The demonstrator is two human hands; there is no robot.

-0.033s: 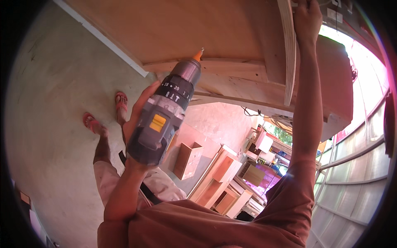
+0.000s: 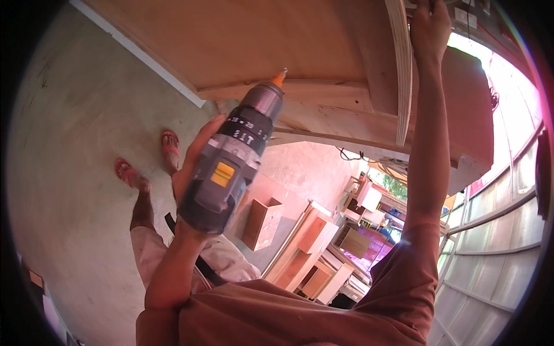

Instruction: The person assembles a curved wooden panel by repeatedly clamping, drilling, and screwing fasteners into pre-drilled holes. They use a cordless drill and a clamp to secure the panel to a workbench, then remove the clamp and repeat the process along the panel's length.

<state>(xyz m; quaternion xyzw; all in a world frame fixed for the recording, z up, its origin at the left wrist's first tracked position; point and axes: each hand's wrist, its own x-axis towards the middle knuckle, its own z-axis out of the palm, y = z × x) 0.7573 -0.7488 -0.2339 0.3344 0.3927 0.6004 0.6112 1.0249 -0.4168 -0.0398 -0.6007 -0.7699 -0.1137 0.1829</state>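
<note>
Cordless drill [image 2: 234, 153], grey and black with a yellow switch: in front of and below the wooden panel [image 2: 231, 40], orange-collared bit [image 2: 279, 78] tilted up and rightward across the panel's lower part; contact between tip and panel not determinable.

Left hand [image 2: 186, 173]: below the panel, wrapped around the drill from behind, fingers partly hidden by the drill body. Right hand [image 2: 431, 32]: raised at the panel's right, just beyond the plywood strip [image 2: 405, 75]; fingers cut off by the upper edge of view; cannot tell whether clasping anything.

Possible mishaps, by judgement: a scratch in the panel, from drift of the bit under one-handed control; a skid of the tip, from slanted contact; a bruised foot in red sandals [image 2: 124, 170], below and left of the panel, from a dropped drill; a snag on dark cables [image 2: 352, 157], below the panel's right part, from a wide swing.

Containers: trough-like wooden box [image 2: 262, 225], well below the panel, open-topped, contents not made out. Box-like wooden units [image 2: 317, 233], below and right of the panel, interiors too small to read. Brown boxy piece [image 2: 355, 242], farther right of the panel, contents likewise uncertain.
</note>
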